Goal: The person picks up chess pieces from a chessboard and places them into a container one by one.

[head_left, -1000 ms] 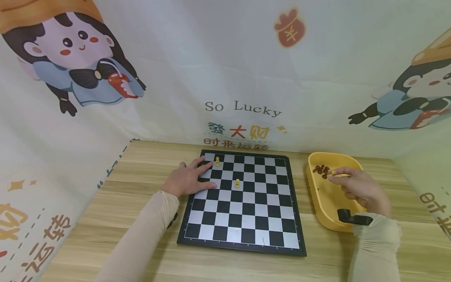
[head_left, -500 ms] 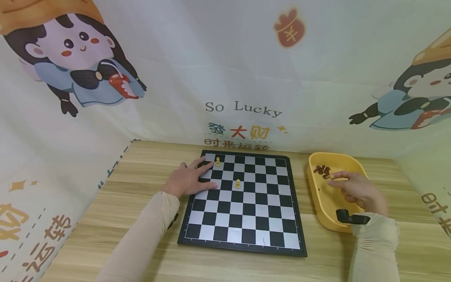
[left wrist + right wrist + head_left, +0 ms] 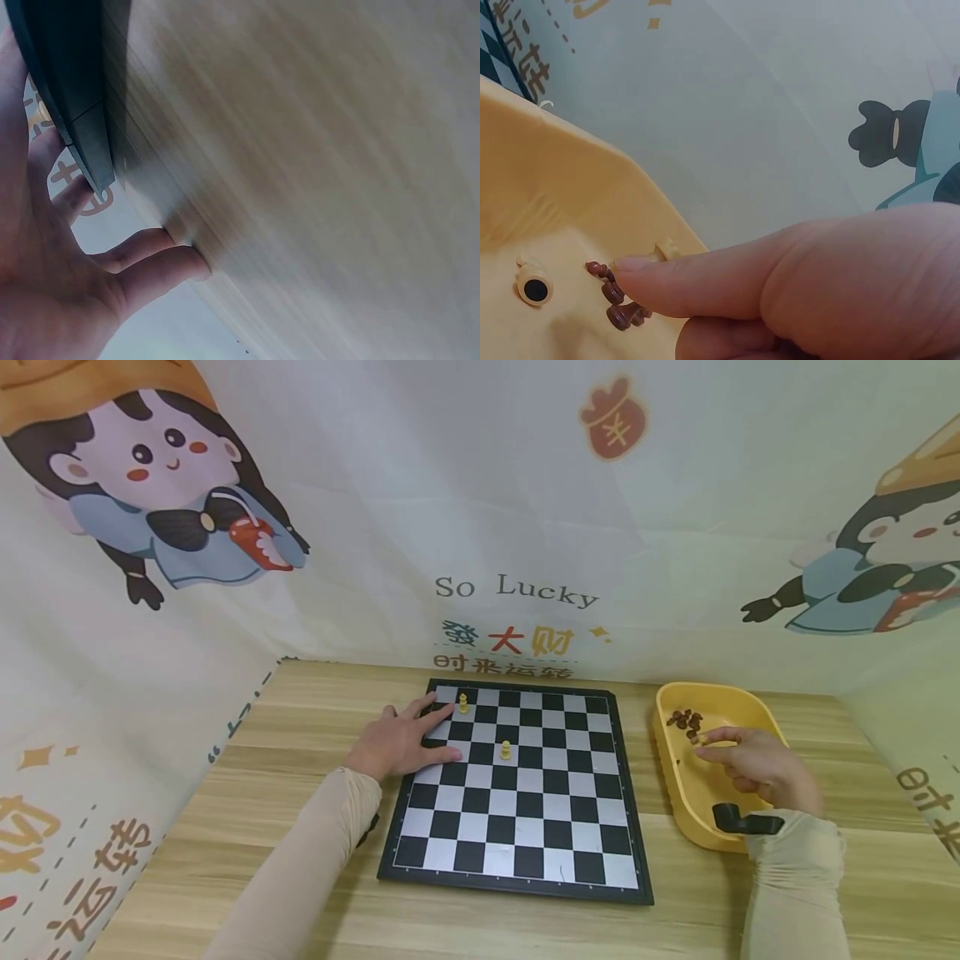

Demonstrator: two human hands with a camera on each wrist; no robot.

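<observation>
A black-and-white chessboard [image 3: 517, 789] lies on the table. My left hand [image 3: 397, 745] rests over its left edge with fingers spread; in the left wrist view, two of its fingers [image 3: 161, 274] touch the wood beside the board. A yellow chess piece [image 3: 462, 703] stands near the far left corner, close to the fingertips, and a yellow pawn [image 3: 506, 750] stands farther in. Over the yellow bin, my right hand [image 3: 761, 767] pinches a yellow chess piece [image 3: 666, 250] between thumb and finger, mostly hidden behind the thumb. Several brown chess pieces [image 3: 622, 307] lie just below it.
The yellow bin [image 3: 678, 789] stands right of the board. Another yellow piece with a black base [image 3: 534, 286] lies inside it. A printed cloth [image 3: 360, 543] hangs behind the wooden table [image 3: 247, 768].
My right hand has shifted slightly toward me and left, lower over the bin, with the yellow chess piece at its fingertips. The left hand and the pieces on the board have stayed put.
</observation>
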